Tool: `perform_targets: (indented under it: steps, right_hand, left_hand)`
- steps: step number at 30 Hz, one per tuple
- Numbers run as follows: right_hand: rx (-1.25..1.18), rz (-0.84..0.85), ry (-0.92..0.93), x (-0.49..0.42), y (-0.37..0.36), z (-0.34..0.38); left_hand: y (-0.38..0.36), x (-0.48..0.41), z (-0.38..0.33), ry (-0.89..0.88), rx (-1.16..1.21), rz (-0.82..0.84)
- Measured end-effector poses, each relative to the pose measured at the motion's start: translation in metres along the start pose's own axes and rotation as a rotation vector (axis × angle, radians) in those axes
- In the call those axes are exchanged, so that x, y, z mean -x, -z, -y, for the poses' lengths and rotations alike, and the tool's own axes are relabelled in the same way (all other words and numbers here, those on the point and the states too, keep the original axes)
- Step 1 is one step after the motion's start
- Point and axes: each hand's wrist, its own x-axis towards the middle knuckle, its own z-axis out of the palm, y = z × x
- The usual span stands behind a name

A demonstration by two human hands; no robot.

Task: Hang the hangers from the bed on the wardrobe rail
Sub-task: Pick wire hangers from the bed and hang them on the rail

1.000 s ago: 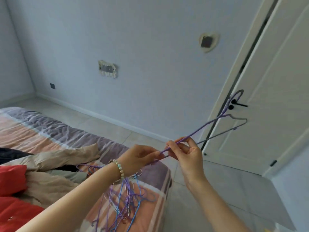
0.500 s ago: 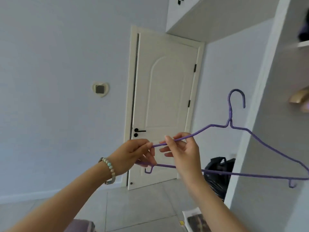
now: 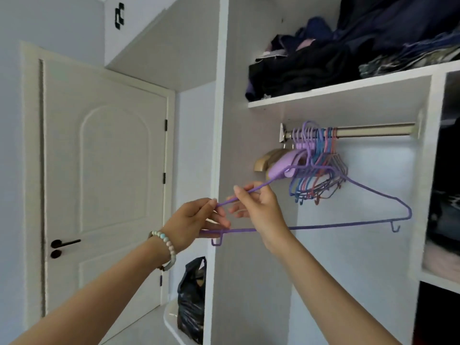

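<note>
I hold a thin purple wire hanger [image 3: 343, 226] level in front of the open wardrobe. My left hand [image 3: 193, 224] pinches its left corner. My right hand [image 3: 258, 207] pinches the upper arm a little further along. The hanger's hook end overlaps the bunch of purple, blue and pink hangers [image 3: 316, 165] hanging at the left end of the metal rail [image 3: 373, 130]; I cannot tell whether the hook touches the rail. The bed is out of view.
A shelf [image 3: 323, 95] stacked with dark clothes sits right above the rail. The rail's right part is bare. A white door [image 3: 104, 183] stands to the left, a black plastic bag [image 3: 191, 300] lies low beside the wardrobe's side panel, and more shelves [image 3: 445, 277] lie at the right.
The view has swung from the bed past the door to the wardrobe. Both hands have carried the purple hanger up toward the rail, keeping the same pinch on it.
</note>
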Motion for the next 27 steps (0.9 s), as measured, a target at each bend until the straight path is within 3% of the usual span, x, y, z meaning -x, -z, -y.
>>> perform_targets:
  steps: [8,12,19,27]
  right_hand:
    - [0.085,-0.018,-0.096,-0.087,0.097,-0.006]
    - [0.31,-0.027,-0.113,-0.127,0.135,-0.009]
    - [0.551,-0.204,-0.04,-0.179,0.184,-0.013]
    - [0.537,-0.348,-0.01,-0.201,0.223,-0.015]
  left_hand:
    - [-0.073,-0.103,0.005,-0.016,0.018,0.1]
    - [-0.097,-0.148,0.007,-0.014,0.012,0.18]
    - [-0.14,-0.204,-0.004,-0.054,-0.027,0.229]
    - [-0.176,-0.24,-0.012,-0.109,-0.11,0.208]
